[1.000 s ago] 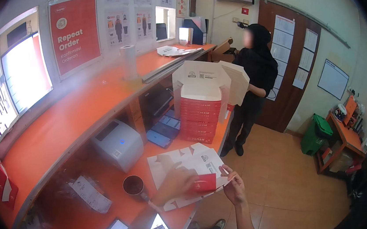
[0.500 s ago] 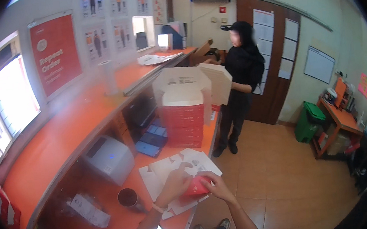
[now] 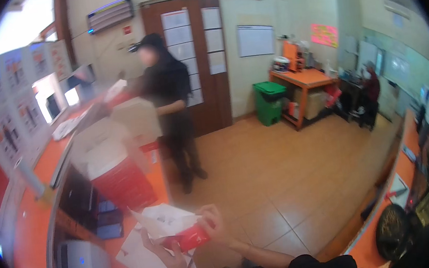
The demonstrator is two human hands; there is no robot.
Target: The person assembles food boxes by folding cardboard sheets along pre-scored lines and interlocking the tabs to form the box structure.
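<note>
View has swung right since half a second ago: more floor and the far room in frame now, counter pushed to the left edge. The box is up off the flat sheets where it sat before, held in the air between both hands.

Left hand (image 3: 170,252): low in frame, fingers curled up around the underside of the box (image 3: 182,230), gripping it. Right hand (image 3: 213,222): closed on the box's right end, thumb side toward me. How hard either grip is, I cannot tell; motion blur.

Box: white flaps above, red body below, part folded, tilted, just above the counter (image 3: 32,229) edge and the white sheets (image 3: 138,255) lying there.

Around it: stack of red-and-white boxes (image 3: 117,174) further up the counter, small grey printer (image 3: 82,260) at lower left, dark screen (image 3: 78,198) between them.

A co-worker (image 3: 170,102) in dark clothes and cap stands near the brown door (image 3: 202,63), well apart from my hands, holding something white at the counter.

Green bin (image 3: 268,100) beside an orange table (image 3: 305,81) at the back wall.
</note>
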